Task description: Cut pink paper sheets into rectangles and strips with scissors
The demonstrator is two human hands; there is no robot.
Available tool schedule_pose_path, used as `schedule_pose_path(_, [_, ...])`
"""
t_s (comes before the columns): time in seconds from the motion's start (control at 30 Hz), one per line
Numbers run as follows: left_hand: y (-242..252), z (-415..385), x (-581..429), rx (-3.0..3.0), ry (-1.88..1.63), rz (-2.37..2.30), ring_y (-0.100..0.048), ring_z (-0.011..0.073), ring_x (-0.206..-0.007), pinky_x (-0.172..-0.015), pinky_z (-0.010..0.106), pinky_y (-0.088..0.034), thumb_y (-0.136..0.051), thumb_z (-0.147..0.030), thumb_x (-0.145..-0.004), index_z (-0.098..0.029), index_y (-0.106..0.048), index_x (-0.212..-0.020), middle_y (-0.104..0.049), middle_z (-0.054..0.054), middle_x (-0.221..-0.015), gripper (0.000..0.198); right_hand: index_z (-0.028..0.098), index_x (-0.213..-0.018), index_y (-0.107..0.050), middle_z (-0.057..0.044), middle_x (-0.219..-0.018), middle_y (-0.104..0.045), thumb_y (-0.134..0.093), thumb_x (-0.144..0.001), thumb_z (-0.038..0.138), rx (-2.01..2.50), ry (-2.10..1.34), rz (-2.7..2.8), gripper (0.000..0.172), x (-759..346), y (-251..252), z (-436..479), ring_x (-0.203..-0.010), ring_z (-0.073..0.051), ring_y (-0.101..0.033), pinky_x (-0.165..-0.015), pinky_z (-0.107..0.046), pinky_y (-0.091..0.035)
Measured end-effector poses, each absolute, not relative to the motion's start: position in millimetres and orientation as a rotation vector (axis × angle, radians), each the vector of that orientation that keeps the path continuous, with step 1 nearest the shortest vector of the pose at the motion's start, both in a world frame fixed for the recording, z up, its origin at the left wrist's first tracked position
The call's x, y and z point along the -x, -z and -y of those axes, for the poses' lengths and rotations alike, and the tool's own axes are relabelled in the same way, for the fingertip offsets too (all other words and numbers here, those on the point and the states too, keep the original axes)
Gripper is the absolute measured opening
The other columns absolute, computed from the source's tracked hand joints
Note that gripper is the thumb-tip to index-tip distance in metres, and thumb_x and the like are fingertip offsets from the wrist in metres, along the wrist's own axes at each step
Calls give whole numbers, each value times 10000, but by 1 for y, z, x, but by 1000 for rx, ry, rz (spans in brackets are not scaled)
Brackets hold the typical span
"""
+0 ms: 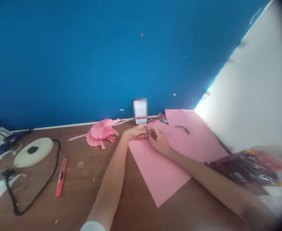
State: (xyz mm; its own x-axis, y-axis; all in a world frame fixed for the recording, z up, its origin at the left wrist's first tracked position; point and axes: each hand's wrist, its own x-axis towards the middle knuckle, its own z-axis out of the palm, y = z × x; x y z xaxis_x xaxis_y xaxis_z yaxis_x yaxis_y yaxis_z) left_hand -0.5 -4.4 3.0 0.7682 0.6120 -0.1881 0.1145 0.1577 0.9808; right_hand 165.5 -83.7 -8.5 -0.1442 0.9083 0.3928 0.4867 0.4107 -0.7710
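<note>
Near the back edge of the table [80, 189], your left hand [138, 131] and right hand [158, 139] meet over pink paper [155, 173], fingers curled, grip unclear.

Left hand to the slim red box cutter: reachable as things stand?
Likely yes. The left hand is beside the right hand, but nothing bulky stands between its forearm and the slim red box cutter on the brown tabletop; the pink pleated paper fans sit farther back.

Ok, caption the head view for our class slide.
Left hand and right hand close together over pink sheets; pleated paper and cutter lie left.
</note>
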Motion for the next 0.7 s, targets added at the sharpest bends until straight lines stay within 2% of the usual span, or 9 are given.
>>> schedule_pose_path(0.23, [-6, 5, 0, -1374, -401, -666, -390, 24, -463, -431, 155, -228, -662, -346, -725, -152, -485, -890, -487, -52, -611, 310, 210, -807, -561, -39, -831, -585, -461, -739, 80, 1095, -402, 1928, 178, -166, 6, 84, -731, -163, -549, -653, -277, -434])
schedule_pose_path(0.7, [-1, 4, 0, -1372, -442, -695, -416, 35, -486, -431, 153, -239, -657, -298, -701, -166, -456, -867, -507, -41, -652, 293, 212, -854, -534, -41, -860, -591, -419, -847, 143, 1176, -439, 1925, 134, -165, 4, 87, -803, -179, -554, -681, -287, -416])
